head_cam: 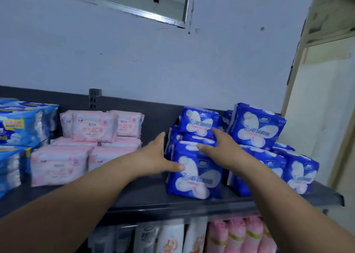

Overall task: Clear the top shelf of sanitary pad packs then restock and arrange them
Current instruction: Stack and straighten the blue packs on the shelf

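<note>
Pale wall (134, 56) filled the upper half of the view, with a metal-framed opening (134, 1) at its top. Below it ran the dark top shelf (142, 193), which was stocked. Light-blue packs (23, 124) were stacked at the far left, partly cut off by the frame edge. Pink packs (59, 164) sat just beside them in two layers, the upper ones standing on edge. Dark-blue packs (257, 126) occupied the right end, piled unevenly and several of them tilted; a bare strip of shelf separated them from the pink group. Lower shelf products (240, 237) showed under the shelf lip, pink and white, too blurred to identify. Both forearms reached up to the left-hand dark-blue stack. Front pack (194, 176) stood upright at the shelf's front, with a middle pack (199, 139) lying flat above it and an upper pack (197, 121) on top. Left hand (153, 156) lay flat against the stack's left side, fingers straight, thumb pressed on the front pack's face. Right hand (221, 145) curled its fingers and thumb round the right end of the middle pack; motion blur made the exact contact uncertain.
</note>
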A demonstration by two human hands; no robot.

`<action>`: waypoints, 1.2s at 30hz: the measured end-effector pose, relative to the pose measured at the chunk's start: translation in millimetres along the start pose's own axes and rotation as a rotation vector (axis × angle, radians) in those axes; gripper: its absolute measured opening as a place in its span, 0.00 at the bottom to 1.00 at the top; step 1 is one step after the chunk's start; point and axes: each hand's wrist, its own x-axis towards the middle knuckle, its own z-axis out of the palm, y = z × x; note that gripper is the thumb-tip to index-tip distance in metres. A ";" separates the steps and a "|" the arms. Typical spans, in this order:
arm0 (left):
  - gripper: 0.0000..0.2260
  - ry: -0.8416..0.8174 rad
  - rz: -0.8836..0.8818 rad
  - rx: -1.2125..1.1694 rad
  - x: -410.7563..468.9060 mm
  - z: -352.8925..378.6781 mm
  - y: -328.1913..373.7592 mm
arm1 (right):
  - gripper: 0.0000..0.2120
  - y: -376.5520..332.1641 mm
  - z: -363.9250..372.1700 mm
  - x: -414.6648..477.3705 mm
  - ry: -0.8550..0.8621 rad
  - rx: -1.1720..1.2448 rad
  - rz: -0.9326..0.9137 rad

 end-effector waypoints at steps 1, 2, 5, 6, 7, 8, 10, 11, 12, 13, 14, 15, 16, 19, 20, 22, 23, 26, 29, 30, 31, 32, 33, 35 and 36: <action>0.48 -0.001 -0.021 -0.025 7.5 11.9 5.0 | 0.40 8.5 -3.5 4.8 -0.030 0.032 0.012; 0.51 0.005 -0.036 -0.048 15.5 23.5 8.3 | 0.40 16.4 -5.8 9.3 -0.078 0.057 0.020; 0.57 0.080 -0.067 -0.098 35.3 52.5 14.6 | 0.41 30.1 -4.7 15.4 -0.292 -0.008 -0.031; 0.56 0.125 -0.085 -0.110 39.6 60.8 17.5 | 0.42 34.5 -2.0 17.8 -0.325 -0.115 -0.071; 0.54 0.173 -0.091 -0.115 42.7 68.5 20.4 | 0.42 38.0 -1.2 21.0 -0.326 -0.223 -0.113; 0.52 0.209 -0.090 -0.111 46.6 76.5 21.8 | 0.40 40.6 -2.7 25.3 -0.315 -0.312 -0.140; 0.47 0.233 -0.060 -0.144 52.8 91.4 25.6 | 0.34 43.4 -12.0 33.2 -0.292 -0.472 -0.183; 0.45 0.226 -0.044 -0.175 54.7 97.4 28.7 | 0.30 44.0 -18.0 35.8 -0.288 -0.564 -0.207; 0.44 0.201 -0.036 -0.201 56.5 102.9 31.7 | 0.27 45.9 -22.2 39.3 -0.281 -0.650 -0.231; 0.45 0.176 -0.027 -0.223 58.3 107.2 34.0 | 0.25 48.1 -25.5 41.9 -0.274 -0.713 -0.252; 0.47 0.159 -0.027 -0.244 60.3 109.6 35.2 | 0.25 50.1 -28.2 43.5 -0.277 -0.750 -0.267; 0.49 0.148 -0.033 -0.259 60.2 109.8 37.5 | 0.27 52.0 -30.6 44.8 -0.296 -0.765 -0.273; 0.52 0.136 -0.037 -0.269 62.1 109.8 36.6 | 0.29 53.3 -33.7 45.5 -0.329 -0.761 -0.274; 0.52 0.118 -0.071 -0.390 60.8 102.9 40.8 | 0.35 50.6 -52.0 46.7 -0.439 -0.586 -0.249; 0.44 0.140 -0.088 -0.432 60.8 96.2 44.2 | 0.36 47.1 -59.6 47.4 -0.434 -0.493 -0.238; 0.28 0.220 -0.158 -0.480 67.1 78.1 46.2 | 0.34 38.1 -69.6 54.3 -0.306 -0.352 -0.247; 0.27 0.270 -0.173 -0.486 74.2 68.0 42.8 | 0.32 34.0 -70.5 61.7 -0.209 -0.334 -0.264; 0.28 0.340 -0.219 -0.497 100.4 47.4 21.8 | 0.25 23.1 -60.6 91.1 0.006 -0.352 -0.283; 0.29 0.312 -0.244 -0.538 122.8 37.6 11.5 | 0.21 19.1 -48.6 125.9 0.070 -0.388 -0.231; 0.29 0.297 -0.265 -0.544 129.2 35.0 13.2 | 0.21 19.3 -45.5 136.8 0.075 -0.406 -0.197; 0.29 0.282 -0.276 -0.559 135.4 33.5 14.0 | 0.21 19.6 -42.9 146.1 0.073 -0.421 -0.163; 0.29 0.264 -0.280 -0.585 140.3 32.8 13.9 | 0.21 20.1 -40.1 154.8 0.067 -0.435 -0.132; 0.29 0.252 -0.276 -0.606 146.1 33.0 11.7 | 0.19 20.9 -37.4 162.1 0.066 -0.450 -0.113; 0.29 0.233 -0.282 -0.619 154.3 32.3 10.4 | 0.14 21.4 -33.1 176.0 0.086 -0.488 -0.112; 0.29 0.224 -0.278 -0.609 157.9 31.6 9.7 | 0.12 20.2 -33.4 181.8 0.101 -0.504 -0.118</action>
